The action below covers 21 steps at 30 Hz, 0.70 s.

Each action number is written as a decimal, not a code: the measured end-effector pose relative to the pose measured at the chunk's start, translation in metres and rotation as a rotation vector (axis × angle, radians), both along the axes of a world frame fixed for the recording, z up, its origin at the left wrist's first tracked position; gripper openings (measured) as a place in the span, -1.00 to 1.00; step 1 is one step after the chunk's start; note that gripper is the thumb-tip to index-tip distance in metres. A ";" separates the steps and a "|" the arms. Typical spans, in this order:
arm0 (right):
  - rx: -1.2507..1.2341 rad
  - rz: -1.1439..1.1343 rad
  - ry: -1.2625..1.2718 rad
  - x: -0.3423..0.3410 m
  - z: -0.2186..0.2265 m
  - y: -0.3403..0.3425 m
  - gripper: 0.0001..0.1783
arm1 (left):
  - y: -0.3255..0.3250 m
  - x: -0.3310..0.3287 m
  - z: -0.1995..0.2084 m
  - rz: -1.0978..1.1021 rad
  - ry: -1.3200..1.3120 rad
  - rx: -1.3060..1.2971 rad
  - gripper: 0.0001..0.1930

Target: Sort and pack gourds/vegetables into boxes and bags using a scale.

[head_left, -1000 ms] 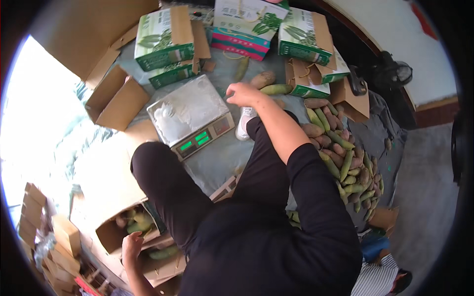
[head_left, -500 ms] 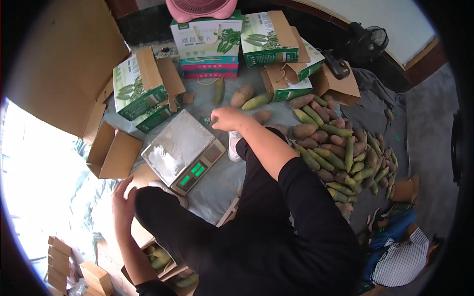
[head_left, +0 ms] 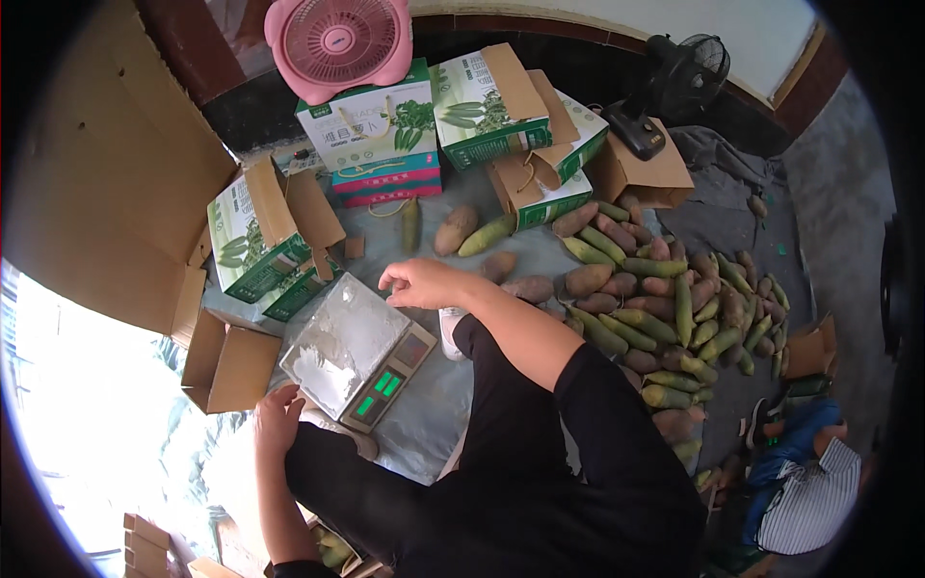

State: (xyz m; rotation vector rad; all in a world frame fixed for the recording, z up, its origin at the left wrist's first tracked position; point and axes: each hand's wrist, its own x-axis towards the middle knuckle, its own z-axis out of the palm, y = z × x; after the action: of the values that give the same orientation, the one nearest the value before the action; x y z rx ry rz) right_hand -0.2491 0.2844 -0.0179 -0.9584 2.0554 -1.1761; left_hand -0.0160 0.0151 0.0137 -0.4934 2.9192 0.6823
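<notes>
A digital weighing scale [head_left: 352, 337] with a silvery plate and lit green display stands on the floor sheet before my legs; nothing lies on its plate. My right hand [head_left: 424, 284] hovers by the scale's far right corner, fingers loosely bent and apart, holding nothing. Close to the scale's near left corner and my left knee is my left hand [head_left: 277, 421], its fingers loosely spread with nothing in them. Long green radishes [head_left: 644, 326] lie heaped with brownish-purple roots [head_left: 590, 280] on my right.
Printed green-and-white cartons [head_left: 255, 231] and an open brown box [head_left: 231, 366] stand left of the scale. Farther back are more cartons [head_left: 491, 106], a pink fan [head_left: 337, 43] and a black fan [head_left: 636, 125]. A person in a striped top [head_left: 809, 496] sits at lower right.
My left hand has moved up and right, nearer the scale's corner. My right hand now sits slightly lower along the scale's right side. The whole view has tilted and shifted.
</notes>
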 end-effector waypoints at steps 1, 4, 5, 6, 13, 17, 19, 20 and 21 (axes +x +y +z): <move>-0.067 0.006 -0.056 -0.003 0.005 0.003 -0.63 | 0.001 -0.002 0.000 -0.004 -0.007 -0.010 -0.72; -0.204 -0.032 -0.180 -0.022 0.027 0.018 -0.63 | -0.005 -0.007 -0.002 -0.003 0.004 0.011 -0.72; -0.294 -0.084 -0.067 -0.030 0.032 0.024 -0.62 | -0.005 -0.009 -0.002 -0.005 0.003 0.008 -0.72; -0.300 -0.085 -0.068 -0.042 0.034 0.032 -0.62 | -0.005 -0.010 -0.001 -0.006 -0.006 0.006 -0.72; -0.147 -0.694 0.029 -0.154 0.004 0.133 -0.65 | 0.003 -0.030 0.001 -0.017 -0.032 0.036 -0.73; -0.143 -1.084 -0.105 -0.205 -0.034 0.184 -0.64 | 0.002 -0.033 0.002 0.011 -0.036 0.009 -0.75; -0.127 -1.144 -0.088 -0.222 -0.046 0.196 -0.62 | 0.000 -0.033 0.002 0.026 -0.052 0.014 -0.75; -0.110 -1.223 -0.082 -0.227 -0.049 0.198 -0.63 | -0.002 -0.033 0.002 0.036 -0.068 0.020 -0.75; -0.094 -1.303 -0.073 -0.233 -0.051 0.200 -0.63 | -0.004 -0.033 0.002 0.045 -0.068 0.015 -0.75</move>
State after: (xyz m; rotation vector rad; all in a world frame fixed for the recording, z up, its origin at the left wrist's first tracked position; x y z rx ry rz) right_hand -0.4822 0.4848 -0.0691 0.5888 2.5572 -1.8250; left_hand -0.0492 0.0115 0.0160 -0.5712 2.8455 0.6787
